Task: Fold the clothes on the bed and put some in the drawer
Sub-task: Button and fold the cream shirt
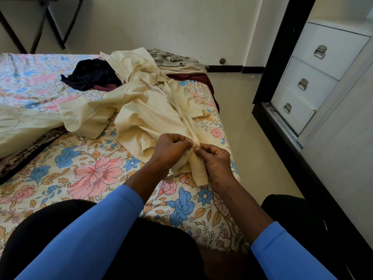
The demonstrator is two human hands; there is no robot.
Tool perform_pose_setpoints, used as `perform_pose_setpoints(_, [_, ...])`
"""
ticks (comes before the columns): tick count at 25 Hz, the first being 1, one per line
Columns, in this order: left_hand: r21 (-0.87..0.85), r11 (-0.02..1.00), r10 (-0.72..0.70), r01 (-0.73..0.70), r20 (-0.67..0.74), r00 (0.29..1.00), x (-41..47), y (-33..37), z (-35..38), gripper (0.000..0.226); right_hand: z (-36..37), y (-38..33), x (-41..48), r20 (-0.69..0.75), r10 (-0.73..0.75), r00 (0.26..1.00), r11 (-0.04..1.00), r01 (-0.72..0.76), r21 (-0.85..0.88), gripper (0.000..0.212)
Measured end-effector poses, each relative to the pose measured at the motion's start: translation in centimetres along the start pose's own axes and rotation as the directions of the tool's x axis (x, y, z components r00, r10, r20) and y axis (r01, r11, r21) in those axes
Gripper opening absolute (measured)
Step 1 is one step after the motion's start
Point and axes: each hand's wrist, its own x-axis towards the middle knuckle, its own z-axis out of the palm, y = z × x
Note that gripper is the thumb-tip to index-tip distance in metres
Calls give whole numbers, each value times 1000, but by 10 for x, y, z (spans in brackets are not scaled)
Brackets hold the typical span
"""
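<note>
A shirt [153,110] is spread along the right side of the bed [90,174], from near to far. Behind it on the left, a crumpled garment [90,75] is laid on the bed. A pile of clothes [173,59] is heaped at the far right corner, and a loose garment [24,128] is draped at the left edge. A drawer unit [314,77] is set to the right, across the floor [252,138]. A folding stand [46,21] is placed far left, beyond the bed.

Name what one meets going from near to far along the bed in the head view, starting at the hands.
Left hand and right hand, side by side → cream shirt, which both pinch → grey garment → wall.
</note>
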Motion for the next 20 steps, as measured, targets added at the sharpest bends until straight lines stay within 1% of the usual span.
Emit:
perform_pose_setpoints(2, [84,996,40,-40,-1,999,0,-1,1,10,-1,0,0,13,15,1000,1000,-15,-20,16])
perform_pose_setpoints(4, [230,966,122,-115,-19,992,0,-3,2,8,-1,1,1,16,29,999,998,-28,-52,18])
perform_pose_setpoints(6, [420,880,258,-222,-31,966,0,-5,3,8,-2,3,3,9,47,999,998,-47,-51,20])
perform_pose_setpoints(7, [463,847,307,-261,-27,951,0,-6,4,8,-2,3,3,5,57,998,998,-56,-33,21])
perform_pose_setpoints(8, [460,842,327,-281,-23,945,1,-6,3,7,-2,2,3,4,61,998,998,-61,-13,23])
perform_pose_setpoints(9, [418,863,320,-283,-20,947,2,-7,3,6,-3,1,3,8,64,998,998,-64,5,26])
perform_pose_setpoints(12, [252,943,228,-220,-5,974,5,-9,1,3,-5,-2,4,32,53,998,998,-54,33,33])
perform_pose_setpoints(17, [108,988,109,-114,51,993,6,-6,0,2,-5,-2,5,24,32,999,999,-33,41,25])
perform_pose_setpoints(20, [92,989,111,-112,10,994,6,-9,2,4,-7,-3,5,40,-2,999,1000,1,25,18])
